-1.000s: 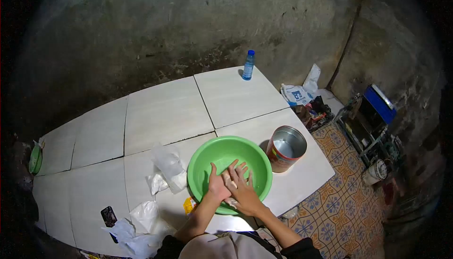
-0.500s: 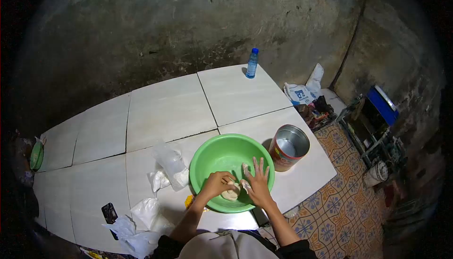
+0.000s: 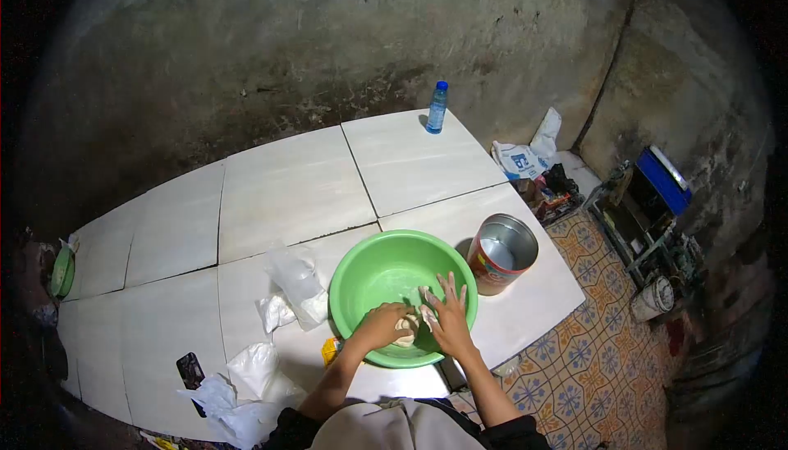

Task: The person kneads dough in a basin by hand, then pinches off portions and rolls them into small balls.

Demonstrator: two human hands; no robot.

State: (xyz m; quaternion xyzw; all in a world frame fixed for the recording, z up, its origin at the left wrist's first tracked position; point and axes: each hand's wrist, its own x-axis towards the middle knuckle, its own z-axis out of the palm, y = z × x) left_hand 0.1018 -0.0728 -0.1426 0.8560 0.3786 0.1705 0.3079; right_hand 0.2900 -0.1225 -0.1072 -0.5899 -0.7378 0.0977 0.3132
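A pale lump of dough [image 3: 405, 331] lies low inside the green basin [image 3: 349, 265]. My left hand [image 3: 380, 324] is curled over the dough from the left and grips it, hiding part of it. Just right of the lump, my right hand [image 3: 448, 319] is open with its fingers spread, and pale dough sticks to its thumb and fingers. It holds nothing that I can see. Floury smears show on the basin's bottom.
A metal tin [image 3: 503, 255] stands right of the basin. Left are plastic bags of white powder [image 3: 277, 314], a yellow packet [image 3: 331, 351], a phone [image 3: 190, 372] and a crumpled bag [image 3: 234, 413]. A blue-capped bottle [image 3: 437, 109] stands at the tiled table's [image 3: 300, 191] far corner.
My left hand has shifted slightly and covers more of the dough's left side. The right hand stays spread in nearly the same spot. The view has moved a little.
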